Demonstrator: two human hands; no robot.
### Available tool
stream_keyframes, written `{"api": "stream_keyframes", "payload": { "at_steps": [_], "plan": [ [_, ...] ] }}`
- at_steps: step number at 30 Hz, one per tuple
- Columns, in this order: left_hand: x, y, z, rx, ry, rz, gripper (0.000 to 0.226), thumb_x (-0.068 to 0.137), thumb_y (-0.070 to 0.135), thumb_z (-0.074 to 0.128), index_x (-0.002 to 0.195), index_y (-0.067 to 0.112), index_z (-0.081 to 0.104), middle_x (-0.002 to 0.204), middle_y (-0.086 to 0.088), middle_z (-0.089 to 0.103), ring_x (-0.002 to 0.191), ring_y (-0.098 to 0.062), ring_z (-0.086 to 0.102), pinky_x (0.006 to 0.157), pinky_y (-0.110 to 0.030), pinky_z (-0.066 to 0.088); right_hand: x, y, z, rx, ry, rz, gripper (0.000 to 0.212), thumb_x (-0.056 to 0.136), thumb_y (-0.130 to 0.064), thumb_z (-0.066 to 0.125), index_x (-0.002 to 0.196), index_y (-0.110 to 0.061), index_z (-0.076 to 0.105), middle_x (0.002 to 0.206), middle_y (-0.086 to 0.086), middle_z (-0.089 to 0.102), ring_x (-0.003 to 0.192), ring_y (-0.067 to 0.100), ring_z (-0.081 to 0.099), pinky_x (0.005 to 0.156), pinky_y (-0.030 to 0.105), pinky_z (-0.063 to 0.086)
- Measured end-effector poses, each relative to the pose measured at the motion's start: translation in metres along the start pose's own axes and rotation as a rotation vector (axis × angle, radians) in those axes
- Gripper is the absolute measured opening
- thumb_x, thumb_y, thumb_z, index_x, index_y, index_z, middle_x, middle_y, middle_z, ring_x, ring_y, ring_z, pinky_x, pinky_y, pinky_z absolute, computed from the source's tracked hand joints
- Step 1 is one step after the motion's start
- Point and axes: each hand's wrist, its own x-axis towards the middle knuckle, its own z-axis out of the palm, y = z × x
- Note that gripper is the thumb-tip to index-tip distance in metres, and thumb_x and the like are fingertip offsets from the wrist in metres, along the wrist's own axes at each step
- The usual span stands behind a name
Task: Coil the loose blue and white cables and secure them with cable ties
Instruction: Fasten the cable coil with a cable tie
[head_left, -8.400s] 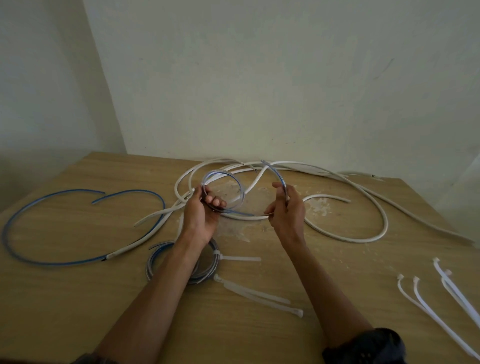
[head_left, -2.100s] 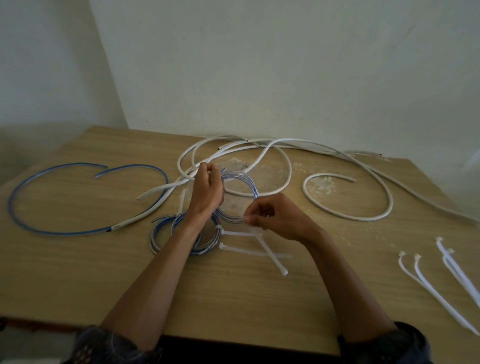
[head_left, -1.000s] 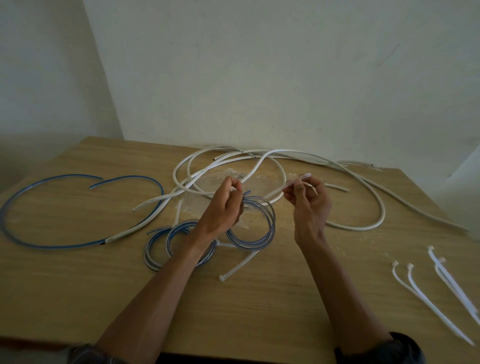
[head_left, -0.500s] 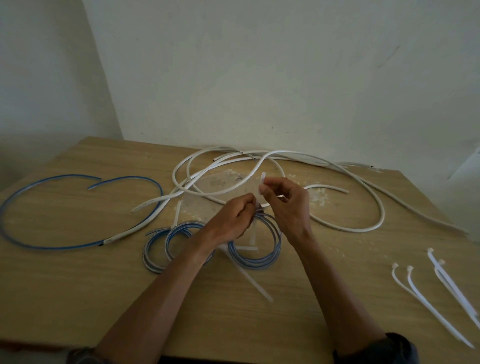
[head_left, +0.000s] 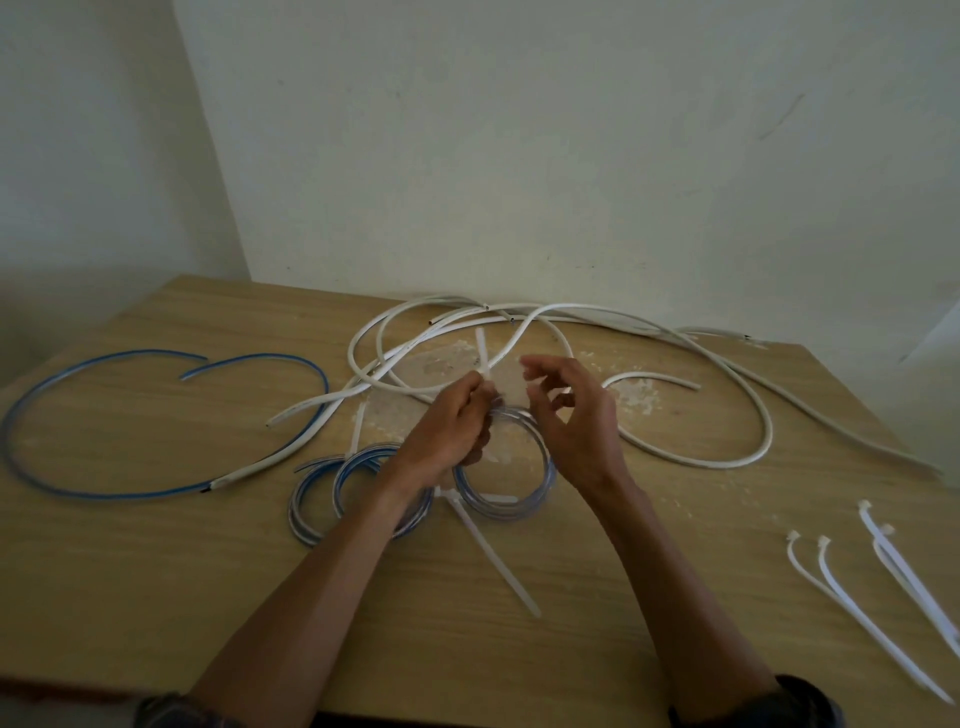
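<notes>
Small blue cable coil (head_left: 519, 512) was held at its far rim by the left hand (head_left: 441, 431), fingers pinched round coil and cable tie (head_left: 482, 353). The tie's tail was seen pointing up and away from the person, just left of the right hand (head_left: 576, 421), which was loosely spread and empty. Right hand judged nearer for the pull.

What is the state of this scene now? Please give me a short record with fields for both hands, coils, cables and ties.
left hand: pinches a cable tie at the top of the small coil
right hand: open, beside the small coil, holding nothing
second coil: flat on the table, left of the small coil
loose cables: blue cable at left, white cables at back
spare ties: on the table, at right
</notes>
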Motion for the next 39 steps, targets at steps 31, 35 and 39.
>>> {"api": "stream_keyframes", "payload": {
  "at_steps": [31,35,39],
  "plan": [
    [0.004,-0.008,0.004,0.318,0.176,0.332,0.025,0.109,0.019,0.043,0.105,0.007,0.064,0.069,0.015,0.061,0.056,0.006,0.058,0.054,-0.009,0.039,-0.01,-0.01,0.005,0.238,0.008,0.161,0.011,0.096,-0.02,0.068,0.107,-0.023,0.071,0.088,-0.006,0.077,0.091,0.008,0.075,0.08,0.026,0.06],
    [0.0,-0.006,0.011,0.37,0.16,0.438,0.029,0.108,0.031,0.043,0.112,0.011,0.063,0.084,0.0,0.073,0.068,-0.006,0.07,0.057,-0.022,0.053,-0.01,-0.01,0.004,0.368,0.02,0.219,0.016,0.098,-0.022,0.065,0.106,-0.013,0.075,0.089,0.005,0.078,0.087,0.023,0.076,0.084,0.046,0.062],
    [0.0,-0.006,0.015,0.438,0.166,0.508,0.023,0.109,0.027,0.043,0.111,0.013,0.061,0.086,0.001,0.072,0.076,-0.006,0.072,0.065,-0.027,0.059,-0.01,-0.013,0.0,0.433,0.038,0.263,0.015,0.098,-0.016,0.065,0.1,-0.009,0.077,0.085,0.007,0.078,0.083,0.025,0.077,0.082,0.045,0.063]
  ]
}}
